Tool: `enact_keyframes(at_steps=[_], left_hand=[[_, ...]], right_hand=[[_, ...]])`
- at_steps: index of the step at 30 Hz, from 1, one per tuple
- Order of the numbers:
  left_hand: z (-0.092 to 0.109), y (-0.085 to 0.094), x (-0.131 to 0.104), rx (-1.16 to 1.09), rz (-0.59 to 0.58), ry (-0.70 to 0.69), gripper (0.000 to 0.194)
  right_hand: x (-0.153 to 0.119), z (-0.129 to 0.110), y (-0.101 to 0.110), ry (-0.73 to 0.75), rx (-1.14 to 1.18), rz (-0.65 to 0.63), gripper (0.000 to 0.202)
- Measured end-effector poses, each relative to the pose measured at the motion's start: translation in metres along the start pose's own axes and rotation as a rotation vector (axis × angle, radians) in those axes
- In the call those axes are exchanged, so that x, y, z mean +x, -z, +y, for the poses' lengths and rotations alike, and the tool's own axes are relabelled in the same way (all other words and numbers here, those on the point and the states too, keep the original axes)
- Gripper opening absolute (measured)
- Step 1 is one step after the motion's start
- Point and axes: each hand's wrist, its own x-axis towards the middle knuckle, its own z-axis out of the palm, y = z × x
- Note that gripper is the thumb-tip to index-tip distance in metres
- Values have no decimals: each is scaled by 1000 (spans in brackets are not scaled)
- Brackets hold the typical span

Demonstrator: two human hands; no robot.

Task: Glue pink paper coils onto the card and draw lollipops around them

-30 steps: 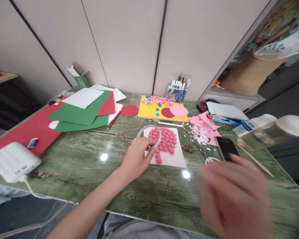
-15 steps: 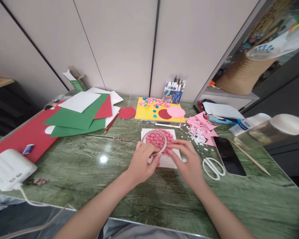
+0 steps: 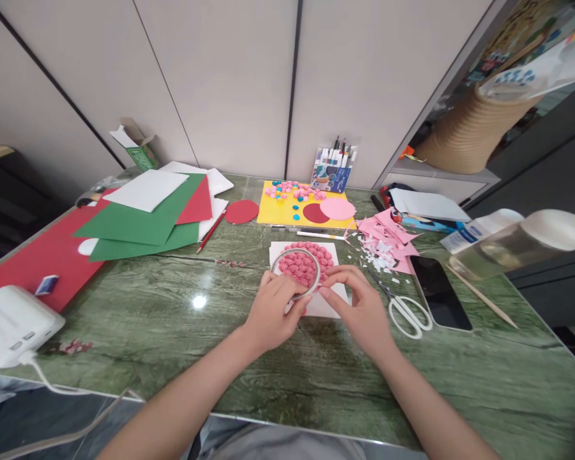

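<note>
My left hand (image 3: 276, 306) grips a round ring (image 3: 319, 276), perhaps a roll of tape, at its lower edge; its thumb and fingers are closed on the rim. Pink paper balls (image 3: 299, 265) show through the ring and beside it, over a white sheet (image 3: 328, 308). At the right edge of the ring is my right hand (image 3: 357, 303), thumb and index finger brought close together near the pink balls. Whatever lies between those fingertips is too small to name.
White-handled scissors (image 3: 409, 315) and a phone (image 3: 441, 292) lie to the right, below pink paper scraps (image 3: 390, 236). Behind is a yellow sheet (image 3: 278, 218) with small balls. Green paper (image 3: 129, 220) and a white power bank (image 3: 16, 326) are at left.
My right thumb and index finger have closed in toward each other by the ring. My left hand keeps its hold. The whole view has shifted slightly.
</note>
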Motion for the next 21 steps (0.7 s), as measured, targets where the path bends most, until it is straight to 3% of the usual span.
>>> enact_keyframes(at_steps=[3, 7, 10, 14, 21], left_hand=[[0, -1, -1, 10, 1, 0, 6], [-1, -3, -1, 48, 12, -22, 8], [0, -3, -1, 87, 19, -41, 8], [1, -4, 0, 152, 33, -62, 11], [0, -4, -1, 280, 65, -147, 14]], right_hand=[[-1, 0, 0, 48, -144, 111, 7], [-4, 2, -2, 305, -385, 142, 21], [-6, 3, -4, 449, -526, 214, 21], [-8, 3, -5, 482, -591, 278, 17], [-8, -1, -7, 424, -598, 240, 8]])
